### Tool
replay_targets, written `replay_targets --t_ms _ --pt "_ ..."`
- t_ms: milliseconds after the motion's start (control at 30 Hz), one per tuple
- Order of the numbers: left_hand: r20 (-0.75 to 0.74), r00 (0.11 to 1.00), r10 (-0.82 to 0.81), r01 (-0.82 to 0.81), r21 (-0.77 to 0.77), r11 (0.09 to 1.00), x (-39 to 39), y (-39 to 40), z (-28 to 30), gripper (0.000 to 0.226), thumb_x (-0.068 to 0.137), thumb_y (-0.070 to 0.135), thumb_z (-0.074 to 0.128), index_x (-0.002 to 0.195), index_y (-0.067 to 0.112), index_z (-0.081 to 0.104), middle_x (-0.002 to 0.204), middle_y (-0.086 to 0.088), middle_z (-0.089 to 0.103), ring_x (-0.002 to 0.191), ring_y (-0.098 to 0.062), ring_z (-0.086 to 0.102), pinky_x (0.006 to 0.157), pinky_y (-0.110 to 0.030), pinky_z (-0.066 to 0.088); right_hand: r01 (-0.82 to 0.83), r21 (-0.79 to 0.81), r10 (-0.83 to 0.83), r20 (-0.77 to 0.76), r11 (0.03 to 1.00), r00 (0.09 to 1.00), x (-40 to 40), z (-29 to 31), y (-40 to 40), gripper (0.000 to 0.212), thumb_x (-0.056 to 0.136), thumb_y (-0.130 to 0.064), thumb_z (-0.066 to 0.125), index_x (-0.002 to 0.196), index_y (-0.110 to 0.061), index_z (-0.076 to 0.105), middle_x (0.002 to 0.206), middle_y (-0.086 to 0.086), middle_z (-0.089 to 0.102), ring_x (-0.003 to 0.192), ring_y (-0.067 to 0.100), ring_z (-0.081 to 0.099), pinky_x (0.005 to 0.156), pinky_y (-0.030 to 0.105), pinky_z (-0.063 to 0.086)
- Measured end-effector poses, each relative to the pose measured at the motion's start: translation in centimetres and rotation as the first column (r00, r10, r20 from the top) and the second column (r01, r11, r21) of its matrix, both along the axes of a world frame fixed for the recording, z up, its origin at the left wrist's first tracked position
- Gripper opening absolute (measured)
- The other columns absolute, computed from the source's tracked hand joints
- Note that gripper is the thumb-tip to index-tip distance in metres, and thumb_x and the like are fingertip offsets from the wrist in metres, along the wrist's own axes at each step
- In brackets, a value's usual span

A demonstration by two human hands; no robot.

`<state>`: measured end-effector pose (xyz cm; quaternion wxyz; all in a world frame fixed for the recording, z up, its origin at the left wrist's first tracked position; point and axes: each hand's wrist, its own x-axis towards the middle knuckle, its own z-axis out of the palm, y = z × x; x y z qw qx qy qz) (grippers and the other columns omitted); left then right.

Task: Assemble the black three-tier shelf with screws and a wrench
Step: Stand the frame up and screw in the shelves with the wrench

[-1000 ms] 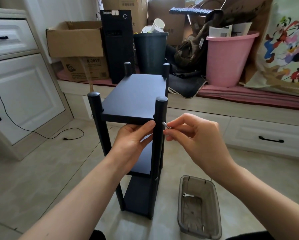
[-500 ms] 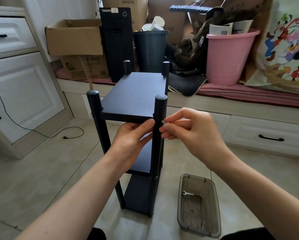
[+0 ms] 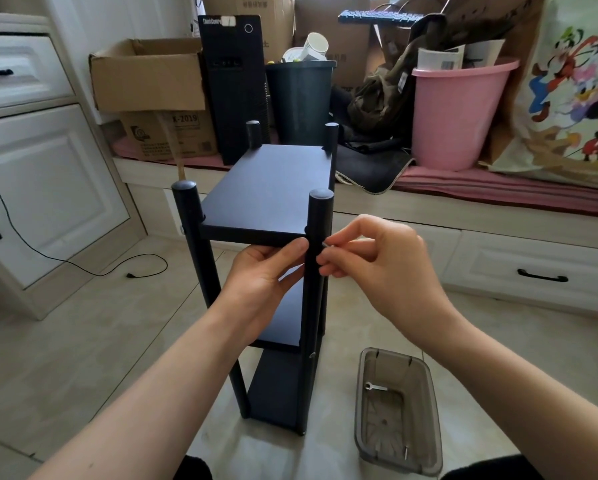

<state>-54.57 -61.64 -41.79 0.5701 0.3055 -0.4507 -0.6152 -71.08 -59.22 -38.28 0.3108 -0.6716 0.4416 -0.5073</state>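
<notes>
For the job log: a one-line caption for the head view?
Right hand pinches a screw at the shelf post; left hand steadies it.

Home room used for storage: white cabinets (image 3: 44,188), cushioned window bench (image 3: 498,192), cardboard boxes (image 3: 148,77) (cartoon-print bag (image 3: 567,98) too).

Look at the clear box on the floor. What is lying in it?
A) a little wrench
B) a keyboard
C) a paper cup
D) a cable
A: a small silver wrench lies inside the box, near its far end.
</notes>
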Motion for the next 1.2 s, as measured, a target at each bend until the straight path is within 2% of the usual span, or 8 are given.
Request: replay_targets --t_ms 133,300,400,467,600,867,1000,1200 --pt "0.015 1.0 0.008 -0.008 0.0 1.0 0.1 -0.2 -0.1 0.028 0.086 0.022 0.065 0.108 0.008 0.073 0.11 -0.012 0.076 0.109 -0.025 0.071 0.09 -0.029 0.057 0.078 -0.138 -0.096 -0.132 0.987 0.987 0.4 -0.2 0.5 0.013 0.086 -0.008 0.074 0.086 -0.017 0.065 0.074 -0.006 0.074 0.068 -0.001 0.071 0.067 0.012 0.054" --pt "0.002 1.0 0.006 -0.006 0.001 1.0 0.1 -0.1 -0.1 0.028 0.084 0.023 0.067 0.107 0.008 0.074 0.112 -0.013 0.075 0.109 -0.025 0.071 0.09 -0.029 0.057 0.02 -0.459 -0.258 -0.463 0.888 0.848 0.3 -0.7 0.7 0.006 0.091 -0.006 0.07 0.093 -0.006 0.064 0.068 0.005 0.068 0.059 0.019 0.067 0.058 0.035 0.056" --pt "0.005 1.0 0.012 -0.012 0.008 1.0 0.0 -0.1 -0.1 0.024 0.084 0.023 0.067 0.102 0.01 0.076 0.109 -0.013 0.076 0.107 -0.025 0.072 0.087 -0.028 0.058 0.079 -0.144 -0.106 -0.186 0.986 0.977 0.2 -0.2 0.4 0.011 0.088 -0.004 0.071 0.087 -0.014 0.064 0.071 -0.001 0.073 0.067 0.007 0.072 0.065 0.019 0.057" --pt "0.005 1.0 0.013 -0.013 0.008 1.0 0.0 -0.1 0.0 0.022 0.084 0.023 0.067 0.099 0.012 0.077 0.108 -0.012 0.076 0.107 -0.025 0.072 0.086 -0.027 0.058 0.038 0.003 -0.038 -0.041 0.999 0.998 0.2 0.0 0.1 0.016 0.087 -0.002 0.071 0.084 -0.016 0.064 0.071 -0.004 0.075 0.068 0.006 0.072 0.067 0.016 0.056" --pt "0.01 1.0 -0.009 0.009 -0.005 1.0 0.1 0.0 0.0 0.02 0.085 0.024 0.066 0.096 0.017 0.081 0.109 -0.011 0.076 0.107 -0.023 0.072 0.084 -0.025 0.057 0.04 -0.028 -0.041 -0.04 0.999 0.998 0.4 -0.4 0.1 0.017 0.086 -0.006 0.073 0.083 -0.019 0.063 0.073 -0.009 0.074 0.068 0.005 0.072 0.067 0.016 0.056" --pt "0.037 0.999 -0.021 0.022 -0.032 0.999 0.1 0.2 0.3 0.021 0.087 0.026 0.063 0.094 0.022 0.082 0.107 -0.009 0.077 0.108 -0.022 0.071 0.083 -0.023 0.056 -0.003 0.04 0.004 -0.038 0.999 0.999 -0.3 0.3 -0.5 0.018 0.084 -0.014 0.077 0.08 -0.011 0.06 0.07 0.0 0.075 0.064 0.014 0.073 0.06 0.023 0.057" --pt "0.016 1.0 -0.003 0.003 -0.005 1.0 0.0 0.1 0.2 0.025 0.085 0.023 0.064 0.104 0.012 0.076 0.11 -0.011 0.076 0.109 -0.022 0.071 0.085 -0.024 0.057 -0.181 0.272 0.112 0.251 0.945 0.962 -0.6 0.7 -0.6 0.015 0.086 -0.01 0.074 0.084 -0.001 0.061 0.078 0.012 0.076 0.07 0.023 0.075 0.062 0.024 0.058" --pt "0.03 1.0 -0.007 0.008 -0.008 1.0 0.1 0.1 0.0 0.029 0.087 0.024 0.063 0.111 0.01 0.071 0.114 -0.01 0.075 0.112 -0.023 0.07 0.086 -0.025 0.057 -0.104 0.207 0.078 0.134 0.973 0.988 -0.1 0.5 -1.1 0.015 0.085 -0.012 0.075 0.081 -0.004 0.063 0.072 0.008 0.075 0.064 0.022 0.074 0.059 0.026 0.059"
